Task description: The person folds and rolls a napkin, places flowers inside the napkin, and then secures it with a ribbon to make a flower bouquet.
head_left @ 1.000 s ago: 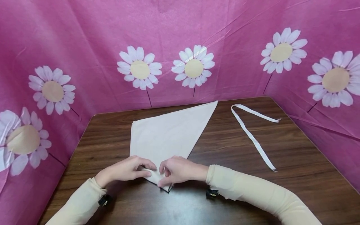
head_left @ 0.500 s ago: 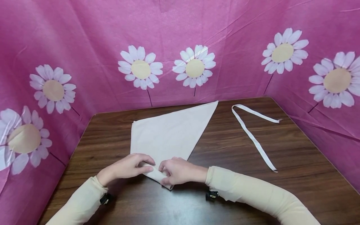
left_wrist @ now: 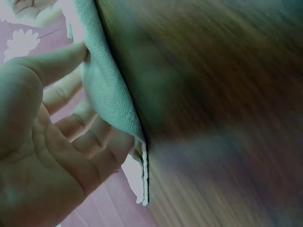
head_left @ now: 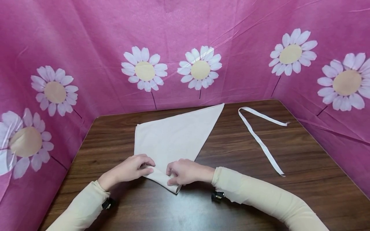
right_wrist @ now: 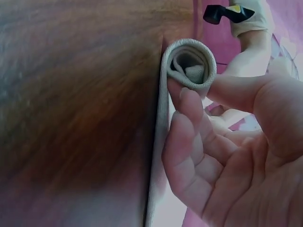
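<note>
A cream cloth (head_left: 173, 134) lies on the table, its near edge wound into a roll (head_left: 160, 180). At the left part of this roll, my left hand (head_left: 131, 167) pinches the cloth between thumb and fingers. The left wrist view shows that thumb on the rolled edge (left_wrist: 106, 80), with the fingers tucked behind it. My right hand (head_left: 187, 171) grips the roll near its right end, thumb on one side and curled fingers on the other. Seen end-on in the right wrist view, the roll (right_wrist: 194, 74) has several spiral layers.
To the right of the cloth a white ribbon (head_left: 260, 142) lies bent in a V on the brown wooden table (head_left: 231, 154). A pink curtain (head_left: 173, 19) printed with daisies encloses the table at the back and sides.
Both hands have rolled the near edge further inward, away from the body. The roll looks thicker and its open right end now shows. The ribbon has stayed in place.
</note>
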`<state>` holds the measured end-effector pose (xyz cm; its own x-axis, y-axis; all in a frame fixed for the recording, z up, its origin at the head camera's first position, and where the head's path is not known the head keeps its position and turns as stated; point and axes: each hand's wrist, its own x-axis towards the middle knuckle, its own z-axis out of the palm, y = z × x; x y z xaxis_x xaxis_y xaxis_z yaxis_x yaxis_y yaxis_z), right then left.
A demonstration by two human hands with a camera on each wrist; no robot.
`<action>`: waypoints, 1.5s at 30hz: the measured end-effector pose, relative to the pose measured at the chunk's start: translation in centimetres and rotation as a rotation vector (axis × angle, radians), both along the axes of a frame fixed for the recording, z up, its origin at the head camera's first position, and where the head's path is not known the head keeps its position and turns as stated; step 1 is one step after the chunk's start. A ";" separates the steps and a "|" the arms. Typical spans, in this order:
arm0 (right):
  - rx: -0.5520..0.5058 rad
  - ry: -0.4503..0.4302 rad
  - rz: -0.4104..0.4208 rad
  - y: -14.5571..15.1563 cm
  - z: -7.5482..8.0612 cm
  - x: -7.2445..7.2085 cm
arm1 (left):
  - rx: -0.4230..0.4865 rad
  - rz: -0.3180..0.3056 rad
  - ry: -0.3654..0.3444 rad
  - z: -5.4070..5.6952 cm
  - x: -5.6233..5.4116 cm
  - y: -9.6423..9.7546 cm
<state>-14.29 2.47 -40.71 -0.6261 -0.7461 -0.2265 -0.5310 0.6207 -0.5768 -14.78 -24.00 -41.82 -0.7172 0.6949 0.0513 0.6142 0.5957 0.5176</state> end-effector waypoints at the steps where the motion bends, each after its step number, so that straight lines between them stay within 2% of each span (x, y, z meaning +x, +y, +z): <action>1: 0.010 0.001 -0.004 0.0 0.0 0.0 | -0.007 0.011 0.008 0.0 0.0 -0.1; 5: 0.023 -0.031 -0.027 0.2 -0.3 -0.2 | -0.032 0.043 0.054 0.1 0.0 -0.3; 7: 0.014 -0.060 -0.034 0.2 -0.4 -0.3 | -0.033 0.037 0.093 0.1 0.1 -0.3; 9: 0.007 -0.084 -0.039 0.3 -0.5 -0.3 | -0.021 0.000 0.133 0.2 0.2 -0.1; 11: 0.004 -0.104 -0.044 0.3 -0.6 -0.4 | 0.003 -0.061 0.138 0.3 0.3 0.2; 15: 0.011 -0.121 -0.048 0.1 -0.5 -0.3 | 0.020 -0.184 0.078 0.6 0.8 1.0; 18: 0.017 -0.083 -0.038 0.0 -0.5 -0.2 | -0.014 -0.216 0.060 0.7 0.9 1.5; 24: 0.015 0.074 -0.005 0.3 0.2 0.2 | -0.068 -0.204 0.060 0.5 0.7 2.2; 30: -0.099 0.202 0.035 1.1 1.5 0.8 | -0.042 -0.200 0.022 0.7 0.3 2.6; 38: -0.115 0.235 0.019 1.4 0.6 1.8 | -0.049 -0.147 -0.023 1.0 0.2 3.1; 45: -0.135 0.259 0.013 1.6 -0.1 1.9 | -0.048 -0.155 -0.027 1.0 0.1 3.4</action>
<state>-12.37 4.10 -40.85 -0.6400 -0.7672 0.0418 -0.6790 0.5393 -0.4980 -14.65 -20.61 -40.80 -0.6019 0.7985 -0.0023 0.6867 0.5191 0.5088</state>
